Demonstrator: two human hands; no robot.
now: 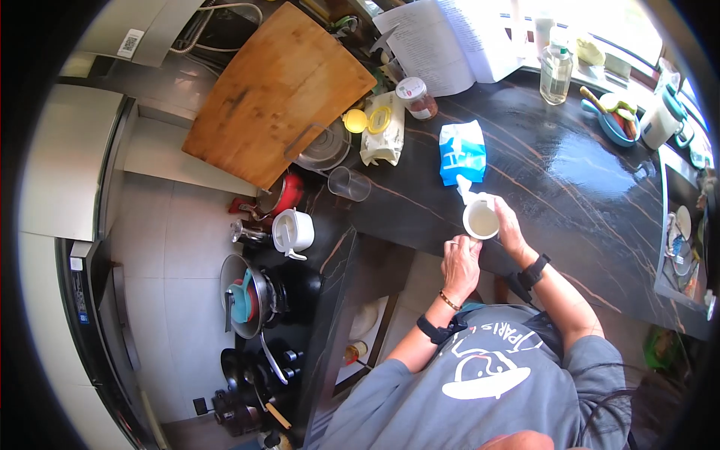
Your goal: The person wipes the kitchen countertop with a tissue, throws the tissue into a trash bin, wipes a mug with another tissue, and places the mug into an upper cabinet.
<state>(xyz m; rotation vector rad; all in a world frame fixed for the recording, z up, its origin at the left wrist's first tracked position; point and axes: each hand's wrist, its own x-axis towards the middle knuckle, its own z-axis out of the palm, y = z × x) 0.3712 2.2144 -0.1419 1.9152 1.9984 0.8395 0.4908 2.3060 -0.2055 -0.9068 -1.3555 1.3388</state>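
Note:
A small white cup (481,219) with a pale inside is held over the counter's front edge, its opening facing up toward me. My right hand (510,226) wraps around its right side. My left hand (461,262), with a ring and a bracelet at the wrist, has its fingers closed against the cup's near side; the fingertips are partly hidden. Just beyond the cup stands a blue and white plastic bag (463,152). A narrow white piece (464,184) lies between bag and cup; I cannot tell which it belongs to.
A dark counter (420,214) carries a clear tumbler (349,184), a pack with a yellow lid (383,139), a jar (417,98), an open book (442,45) and a bottle (555,73). A cutting board (277,94) leans left. A pan (244,296) sits by the stove.

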